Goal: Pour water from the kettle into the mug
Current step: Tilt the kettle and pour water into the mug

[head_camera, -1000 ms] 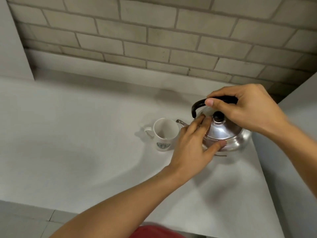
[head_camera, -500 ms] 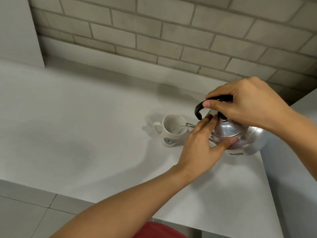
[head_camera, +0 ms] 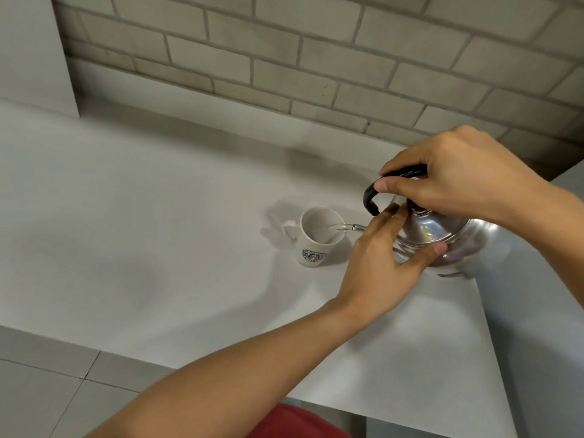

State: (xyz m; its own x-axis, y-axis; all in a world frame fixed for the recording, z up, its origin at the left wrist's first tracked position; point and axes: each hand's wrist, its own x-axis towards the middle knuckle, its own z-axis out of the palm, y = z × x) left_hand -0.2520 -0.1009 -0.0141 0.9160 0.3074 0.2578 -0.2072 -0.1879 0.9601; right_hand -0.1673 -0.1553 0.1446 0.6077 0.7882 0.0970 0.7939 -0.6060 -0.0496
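A shiny steel kettle (head_camera: 439,235) with a black handle hangs tilted to the left above the white table (head_camera: 158,232). My right hand (head_camera: 458,178) grips the handle from above. My left hand (head_camera: 382,263) presses its fingers and thumb on the kettle's lid. The thin spout reaches over the rim of a white mug (head_camera: 316,238) with a dark round logo, and a stream of water runs into it. The mug stands upright, its handle pointing left.
A grey brick wall (head_camera: 316,58) rises behind the table. A white panel (head_camera: 537,311) stands along the table's right edge, close to the kettle. The table's front edge runs above a tiled floor (head_camera: 47,390). Something red (head_camera: 297,422) shows at the bottom.
The kettle was lifted off the table and tipped left until its spout came over the mug; water now flows. Both hands kept their hold. The camera view shifted.
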